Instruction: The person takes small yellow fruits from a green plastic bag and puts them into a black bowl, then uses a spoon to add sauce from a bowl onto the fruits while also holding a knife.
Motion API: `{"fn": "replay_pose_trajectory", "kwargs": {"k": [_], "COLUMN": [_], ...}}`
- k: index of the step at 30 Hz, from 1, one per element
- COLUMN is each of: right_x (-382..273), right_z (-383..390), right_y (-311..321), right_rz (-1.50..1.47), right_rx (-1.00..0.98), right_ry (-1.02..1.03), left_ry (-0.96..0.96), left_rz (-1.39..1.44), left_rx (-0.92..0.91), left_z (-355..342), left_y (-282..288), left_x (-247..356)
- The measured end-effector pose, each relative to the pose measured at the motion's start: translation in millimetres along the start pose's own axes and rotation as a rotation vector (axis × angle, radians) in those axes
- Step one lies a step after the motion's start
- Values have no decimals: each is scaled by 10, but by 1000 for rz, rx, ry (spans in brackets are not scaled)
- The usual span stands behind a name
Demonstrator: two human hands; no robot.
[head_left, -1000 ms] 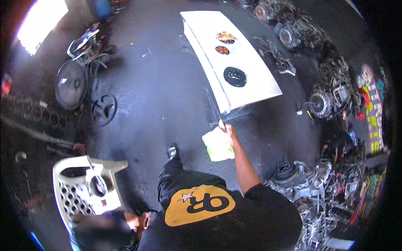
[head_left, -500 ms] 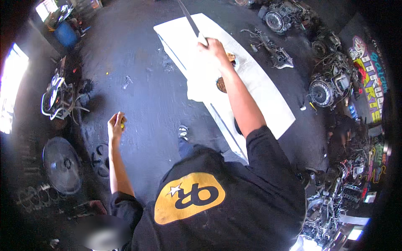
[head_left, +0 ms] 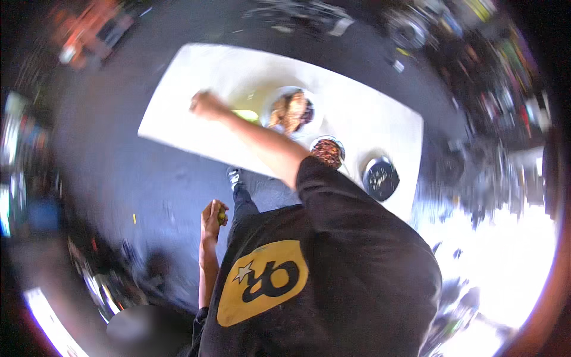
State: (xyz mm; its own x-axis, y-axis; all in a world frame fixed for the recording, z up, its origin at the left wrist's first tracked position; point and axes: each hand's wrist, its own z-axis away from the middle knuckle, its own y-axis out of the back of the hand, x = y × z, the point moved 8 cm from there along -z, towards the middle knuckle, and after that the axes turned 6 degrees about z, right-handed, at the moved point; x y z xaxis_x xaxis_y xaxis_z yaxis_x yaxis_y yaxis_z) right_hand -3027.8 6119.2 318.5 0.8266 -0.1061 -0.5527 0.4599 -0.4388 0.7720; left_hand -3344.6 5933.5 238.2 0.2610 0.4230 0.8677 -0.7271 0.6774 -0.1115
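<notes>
My left hand [head_left: 209, 220] hangs low in front of the table, its fingers closed around a small yellow-green round fruit [head_left: 222, 216]. My right arm reaches across the white table [head_left: 172, 101]. At its end, my right hand [head_left: 206, 105] hovers over the left part of the tabletop, smeared by motion. No knife can be made out in or near it now. Close to the right forearm are a bright yellow-green thing [head_left: 245, 115], whose kind is unclear, and a plate of browned food pieces [head_left: 289, 111]. A bowl of reddish-brown bits [head_left: 328, 152] stands nearer me.
A dark round container [head_left: 380, 178] stands at the table's right end. Beyond the table, blurred machine parts [head_left: 410, 30] lie on the dark floor. An orange object [head_left: 89, 30] is far left. Strong light glares at the right.
My view has turned, so the table now lies crosswise before me. The right hand, which held a white-handled knife up, is now lower over the tabletop. The left keeps the fruit.
</notes>
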Motion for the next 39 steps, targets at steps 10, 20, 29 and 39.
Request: {"fn": "replay_pose_trajectory", "kwargs": {"k": [10, 20, 29, 39], "right_x": [1151, 1730, 2932, 2468], "right_z": [3894, 7318, 7622, 7847], "right_y": [808, 2093, 1565, 2315], "right_rz": [-987, 427, 497, 2], "right_rx": [785, 901, 674, 1173], "right_ry": [-1035, -1808, -1635, -1285], "left_ry": [257, 139, 218, 418], "left_rz": [-416, -454, -402, -350], "left_rx": [-540, -739, -194, -83], "left_z": [-1667, -1816, -1091, -2321], "left_y": [287, -1454, -1062, -1419], "left_x": [513, 320, 62, -527]}}
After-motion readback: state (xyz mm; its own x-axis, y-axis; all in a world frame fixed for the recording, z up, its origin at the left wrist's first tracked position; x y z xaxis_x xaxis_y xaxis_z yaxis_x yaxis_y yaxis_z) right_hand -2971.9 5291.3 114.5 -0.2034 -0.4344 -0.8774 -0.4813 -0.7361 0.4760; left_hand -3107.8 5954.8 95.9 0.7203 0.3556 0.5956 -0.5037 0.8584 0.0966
